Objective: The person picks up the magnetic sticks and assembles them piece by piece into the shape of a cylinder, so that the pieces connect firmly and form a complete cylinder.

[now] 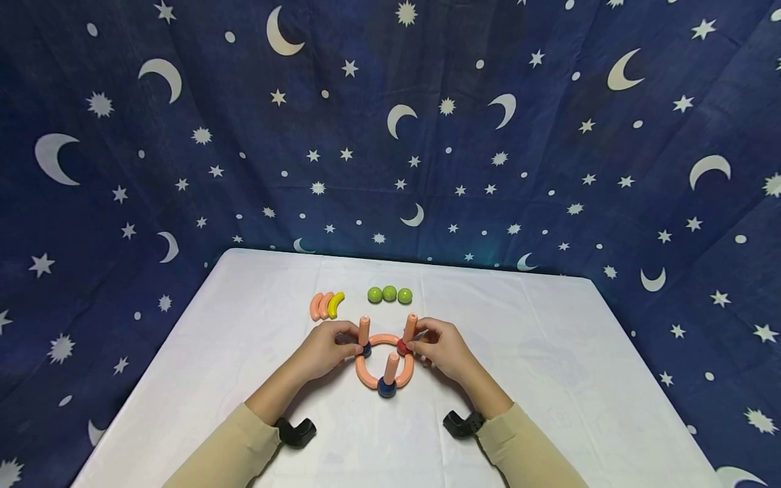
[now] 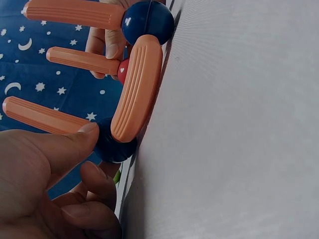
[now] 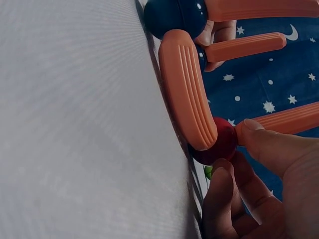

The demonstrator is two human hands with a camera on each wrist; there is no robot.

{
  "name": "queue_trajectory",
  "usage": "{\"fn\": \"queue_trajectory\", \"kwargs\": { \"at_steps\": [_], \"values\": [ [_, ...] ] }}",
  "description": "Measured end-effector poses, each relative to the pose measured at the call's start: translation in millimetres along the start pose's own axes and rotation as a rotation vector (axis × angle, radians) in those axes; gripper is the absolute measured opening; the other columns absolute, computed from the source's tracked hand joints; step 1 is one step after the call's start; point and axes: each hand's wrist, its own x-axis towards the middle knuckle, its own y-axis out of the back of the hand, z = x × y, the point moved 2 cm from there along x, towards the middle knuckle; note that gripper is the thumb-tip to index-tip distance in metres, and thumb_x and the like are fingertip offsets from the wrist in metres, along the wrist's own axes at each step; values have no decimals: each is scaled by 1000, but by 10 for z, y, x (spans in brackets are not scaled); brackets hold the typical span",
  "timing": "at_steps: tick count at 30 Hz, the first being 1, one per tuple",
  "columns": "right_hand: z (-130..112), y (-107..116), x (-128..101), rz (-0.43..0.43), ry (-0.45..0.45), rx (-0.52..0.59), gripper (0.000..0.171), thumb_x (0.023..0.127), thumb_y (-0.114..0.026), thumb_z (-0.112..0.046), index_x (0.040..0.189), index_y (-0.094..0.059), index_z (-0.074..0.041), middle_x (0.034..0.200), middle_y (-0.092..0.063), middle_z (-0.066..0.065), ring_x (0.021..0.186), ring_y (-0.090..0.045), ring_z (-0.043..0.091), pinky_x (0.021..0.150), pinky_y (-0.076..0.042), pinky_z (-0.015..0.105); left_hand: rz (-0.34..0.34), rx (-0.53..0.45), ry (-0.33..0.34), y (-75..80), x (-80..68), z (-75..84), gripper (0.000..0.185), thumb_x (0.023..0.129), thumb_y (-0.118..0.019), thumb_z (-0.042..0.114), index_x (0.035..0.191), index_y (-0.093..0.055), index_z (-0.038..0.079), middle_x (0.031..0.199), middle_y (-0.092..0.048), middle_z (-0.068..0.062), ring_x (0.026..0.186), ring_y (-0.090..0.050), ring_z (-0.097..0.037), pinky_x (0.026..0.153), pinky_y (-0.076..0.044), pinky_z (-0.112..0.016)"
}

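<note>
Curved orange pieces lie in a ring near the middle of the white table, joined by three balls, and one orange stick stands up from each ball. Nearest to the person is a dark blue ball with a tilted stick. At the left joint sits another dark blue ball with its stick; at the right joint sits a red ball with its stick.

The left hand pinches the left blue ball; in the left wrist view its thumb presses on the ball where the stick begins, and the other fingers curl under it. The right hand grips the red ball in the same manner, thumb on top at the foot of the stick and fingers curled below.

Behind the ring, farther from the person, three green balls lie in a row, touching one another. To their left are two more orange curved pieces and a yellow curved piece, side by side. Two black mounts show at the wrists, beside the beige sleeves. A dark blue cloth with moons and stars hangs around the table.
</note>
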Motion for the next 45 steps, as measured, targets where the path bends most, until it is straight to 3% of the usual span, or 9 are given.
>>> {"fn": "queue_trajectory", "kwargs": {
  "at_steps": [17,23,27,30,35,45],
  "values": [
    [-5,25,-7,6,-17,11,23,93,-83,-7,115,-76,-10,97,-76,12,64,-61,19,53,-54,28,2,-25,37,-2,5,21,28,90,-85,8,114,-80,22,115,-77,-2,67,-64,-16,61,-55,-29],
    [1,26,8,7,-50,18,24,93,-83,-8,116,-77,-11,99,-76,11,67,-61,19,54,-55,28,7,-54,69,130,29,71,30,91,-83,6,118,-79,20,123,-77,-5,72,-66,-19,62,-56,-30],
    [-5,31,0,7,-53,18,24,93,-84,-9,116,-77,-13,99,-76,10,67,-61,18,54,-55,28,35,-54,44,248,79,103,31,92,-82,4,122,-78,12,123,-77,-11,66,-63,-20,57,-54,-29],
    [0,30,-11,0,-52,19,24,93,-84,-9,116,-77,-14,98,-76,9,65,-61,17,53,-55,28,52,-22,22,306,163,147,34,93,-81,6,126,-76,8,123,-77,-11,71,-62,-18,60,-55,-28],
    [11,23,-24,-14,-55,28,24,93,-83,-9,116,-77,-13,98,-76,10,64,-61,17,53,-55,27,52,10,15,332,430,245,37,95,-80,8,131,-73,7,126,-76,-14,81,-64,-19,66,-57,-31],
    [16,32,-22,-19,-11,41,23,94,-82,-7,116,-77,-13,101,-76,13,65,-61,19,53,-54,27,44,33,53,257,943,263,38,97,-79,12,135,-74,10,132,-74,-17,97,-71,-25,71,-58,-30]
  ]
}}
